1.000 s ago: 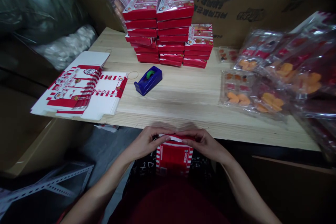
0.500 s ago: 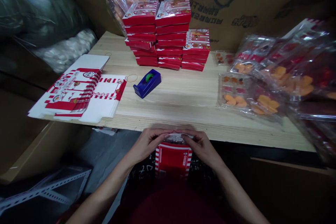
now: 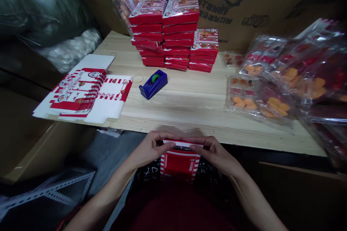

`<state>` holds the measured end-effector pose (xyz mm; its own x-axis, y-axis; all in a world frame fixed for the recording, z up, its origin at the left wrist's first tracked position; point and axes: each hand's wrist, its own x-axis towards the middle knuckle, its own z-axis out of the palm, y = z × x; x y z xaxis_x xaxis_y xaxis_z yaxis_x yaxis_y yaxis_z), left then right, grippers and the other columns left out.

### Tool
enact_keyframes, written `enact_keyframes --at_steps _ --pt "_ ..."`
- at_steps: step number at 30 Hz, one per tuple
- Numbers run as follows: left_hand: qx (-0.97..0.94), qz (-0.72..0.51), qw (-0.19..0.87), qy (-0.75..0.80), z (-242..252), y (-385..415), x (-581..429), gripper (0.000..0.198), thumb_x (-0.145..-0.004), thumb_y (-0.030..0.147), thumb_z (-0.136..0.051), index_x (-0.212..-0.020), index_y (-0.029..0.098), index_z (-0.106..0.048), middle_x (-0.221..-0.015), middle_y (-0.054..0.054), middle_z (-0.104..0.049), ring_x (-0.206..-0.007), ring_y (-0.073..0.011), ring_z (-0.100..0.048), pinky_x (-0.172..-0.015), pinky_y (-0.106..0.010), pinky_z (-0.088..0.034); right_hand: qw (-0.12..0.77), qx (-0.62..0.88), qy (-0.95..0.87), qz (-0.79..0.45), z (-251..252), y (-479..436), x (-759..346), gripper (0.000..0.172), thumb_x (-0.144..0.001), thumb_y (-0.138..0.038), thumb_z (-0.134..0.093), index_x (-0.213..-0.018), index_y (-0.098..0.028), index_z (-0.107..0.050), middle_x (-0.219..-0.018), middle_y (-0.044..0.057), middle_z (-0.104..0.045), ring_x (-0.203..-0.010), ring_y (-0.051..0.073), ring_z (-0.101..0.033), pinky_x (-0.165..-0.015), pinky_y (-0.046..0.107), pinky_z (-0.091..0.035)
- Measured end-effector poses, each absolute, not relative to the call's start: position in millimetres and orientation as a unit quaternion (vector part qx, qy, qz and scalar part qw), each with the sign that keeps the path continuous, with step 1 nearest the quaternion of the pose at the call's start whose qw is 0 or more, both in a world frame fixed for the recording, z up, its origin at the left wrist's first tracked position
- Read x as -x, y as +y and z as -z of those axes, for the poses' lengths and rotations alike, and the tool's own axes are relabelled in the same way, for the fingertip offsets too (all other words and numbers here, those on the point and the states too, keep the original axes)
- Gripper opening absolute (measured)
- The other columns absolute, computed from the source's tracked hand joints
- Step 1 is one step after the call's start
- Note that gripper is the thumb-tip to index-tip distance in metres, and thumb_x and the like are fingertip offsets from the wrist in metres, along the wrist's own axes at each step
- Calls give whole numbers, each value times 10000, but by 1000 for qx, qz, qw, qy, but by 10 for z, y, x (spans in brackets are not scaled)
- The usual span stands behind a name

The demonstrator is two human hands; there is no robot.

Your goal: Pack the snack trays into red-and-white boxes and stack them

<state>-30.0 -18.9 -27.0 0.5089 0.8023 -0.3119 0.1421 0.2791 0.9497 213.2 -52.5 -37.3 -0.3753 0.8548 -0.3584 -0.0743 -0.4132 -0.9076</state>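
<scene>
A red and white striped carton [image 3: 179, 162] stands upright on my lap, just below the front edge of the wooden table [image 3: 189, 101]. My left hand [image 3: 151, 147] grips its top left corner, fingers curled over the white top flap. My right hand [image 3: 213, 150] holds the top right corner in the same way, fingers pressed on the flap. Both thumbs are hidden behind the carton.
Flat unfolded cartons [image 3: 81, 92] lie at the table's left end. A blue tape dispenser [image 3: 153, 83] sits mid-table, a rubber band [image 3: 137, 78] beside it. Stacks of closed red boxes [image 3: 173, 32] stand at the back. Clear trays of orange sweets [image 3: 260, 97] pile up on the right.
My hands stay on the carton's top edge. The white top flap now lies flatter across the opening than before. The view shifted slightly.
</scene>
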Motion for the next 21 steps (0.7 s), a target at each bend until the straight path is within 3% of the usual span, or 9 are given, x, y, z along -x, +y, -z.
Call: enact_keyframes --at_steps 5,10,15,18,21 --pt "-601 -203 634 443 223 -252 369 260 -929 345 -699 -1159 267 -794 -1119 -60 -810 -1003 -235 -726 -893 -362 -539 317 459 -416 -718 389 -606 -2136 299 -851 -412 -791 -1142 -347 -803 -1054 42 -836 -940 248 -774 -883 438 -590" --pt "-637 -193 598 445 185 -286 371 239 -920 260 -683 -1124 294 -802 -1139 -30 -806 -1044 -219 -726 -952 -357 -524 325 463 -437 -699 394 -629 -2117 214 -829 -349 -798 -1040 -361 -833 -1161 24 -813 -1067 253 -746 -972 432 -552" --pt "-617 -175 634 432 134 -257 403 227 -930 274 -669 -1116 258 -798 -1095 -54 -805 -991 -219 -723 -922 -359 -531 317 456 -414 -721 383 -605 -2092 206 -807 -355 -817 -1011 -336 -834 -1028 23 -832 -906 224 -760 -839 379 -572" --pt "-586 -182 676 408 98 -249 450 386 -907 314 -722 -1289 257 -717 -1264 -86 -746 -1093 -247 -693 -963 -393 -525 326 458 -411 -718 367 -588 -2076 236 -863 -419 -774 -1076 -326 -815 -1053 36 -821 -925 233 -754 -846 393 -570" --pt "-574 -240 668 409 149 -289 454 555 -872 297 -778 -1404 286 -619 -1420 -97 -647 -1248 -280 -621 -1065 -436 -473 369 463 -408 -695 373 -607 -2033 308 -879 -437 -769 -1171 -336 -776 -1187 42 -787 -1104 270 -718 -1002 459 -531"
